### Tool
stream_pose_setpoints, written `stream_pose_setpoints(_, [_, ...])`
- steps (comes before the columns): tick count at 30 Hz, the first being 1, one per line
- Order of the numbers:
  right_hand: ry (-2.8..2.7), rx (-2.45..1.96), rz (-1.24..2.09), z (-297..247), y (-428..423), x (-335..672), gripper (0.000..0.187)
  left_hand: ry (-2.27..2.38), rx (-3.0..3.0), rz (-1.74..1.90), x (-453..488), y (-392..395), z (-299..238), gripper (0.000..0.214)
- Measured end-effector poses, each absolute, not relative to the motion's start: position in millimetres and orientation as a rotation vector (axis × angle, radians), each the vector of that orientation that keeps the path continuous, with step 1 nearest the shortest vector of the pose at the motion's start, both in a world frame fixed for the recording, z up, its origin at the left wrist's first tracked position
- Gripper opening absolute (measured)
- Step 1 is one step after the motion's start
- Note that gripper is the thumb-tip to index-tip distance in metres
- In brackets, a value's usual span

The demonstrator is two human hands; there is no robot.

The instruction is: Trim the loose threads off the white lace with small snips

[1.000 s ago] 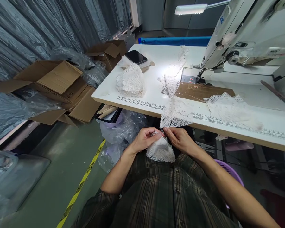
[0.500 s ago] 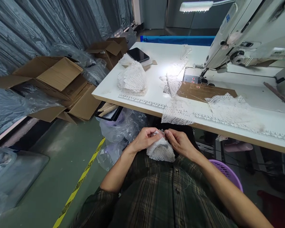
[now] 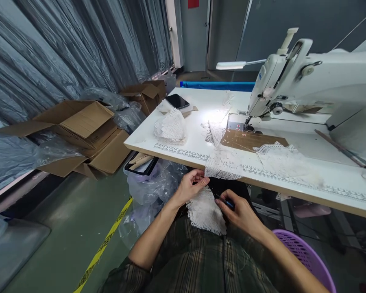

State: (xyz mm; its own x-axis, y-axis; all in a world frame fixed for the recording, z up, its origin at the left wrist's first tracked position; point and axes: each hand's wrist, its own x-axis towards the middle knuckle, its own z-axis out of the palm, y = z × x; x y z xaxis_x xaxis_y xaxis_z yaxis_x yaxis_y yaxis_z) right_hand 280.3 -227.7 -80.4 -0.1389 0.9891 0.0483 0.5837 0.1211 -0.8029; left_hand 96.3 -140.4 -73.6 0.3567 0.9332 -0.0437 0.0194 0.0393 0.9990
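A white lace piece lies on my lap against my plaid shirt. My right hand rests at its right edge, closed on a small dark tool with a blue tip. My left hand is raised just under the table edge. Its thumb and fingers are pinched at the left corner of another lace strip that hangs over the white table. More lace lies in a heap at the table's left and spread out at the right.
A white sewing machine with a lamp stands on the table behind a brown cardboard sheet. A phone lies at the far left corner. Open cardboard boxes, plastic bags, a purple basket and yellow floor tape surround my seat.
My hands have parted from the lap lace. The left hand rose to the strip hanging off the table edge; the right hand moved down and right, now showing a small tool. The view tilted upward.
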Motion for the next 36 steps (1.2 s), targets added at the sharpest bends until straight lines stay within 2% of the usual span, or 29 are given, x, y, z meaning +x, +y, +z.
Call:
stream_pose_setpoints(6, [-1.639,-1.394,0.747,-46,-226,276,0.017,0.953,1.719,0.824,96,-162,-57,0.025])
stream_pose_setpoints(10, [-1.506,-1.535,0.657,-44,-225,266,0.027,0.698,2.055,0.719,92,-189,-57,0.019])
stream_pose_setpoints(12, [-1.471,-1.558,0.672,-45,-225,263,0.022,0.590,2.122,0.741,90,-195,-56,0.015])
stream_pose_setpoints(14, [-1.504,-1.510,0.744,-45,-226,261,0.017,0.651,2.082,0.850,86,-191,-55,0.011])
stream_pose_setpoints(17, [-1.631,-1.347,0.919,-43,-233,260,0.017,0.850,1.858,1.015,82,-176,-54,0.038])
stream_pose_setpoints(19, [-1.701,-1.243,1.042,-42,-240,258,0.015,0.771,1.640,0.911,81,-167,-57,0.053])
stream_pose_setpoints(21, [-1.747,-1.177,1.144,-42,-246,257,0.013,0.593,1.399,0.719,81,-164,-61,0.058])
stream_pose_setpoints(24, [-1.765,-1.150,1.207,-44,-250,260,0.013,0.518,1.190,0.604,82,-169,-63,0.046])
stream_pose_setpoints(27, [-1.735,-1.206,1.197,-49,-248,269,0.019,0.725,1.160,0.615,81,-176,-61,0.034])
stream_pose_setpoints(33, [-1.719,-1.366,1.141,-62,-232,277,0.046,0.913,1.224,0.621,74,-181,-54,0.030])
stream_pose_setpoints(36, [-1.824,-1.353,1.055,-65,-225,271,0.044,0.902,1.290,0.642,72,-182,-52,0.029])
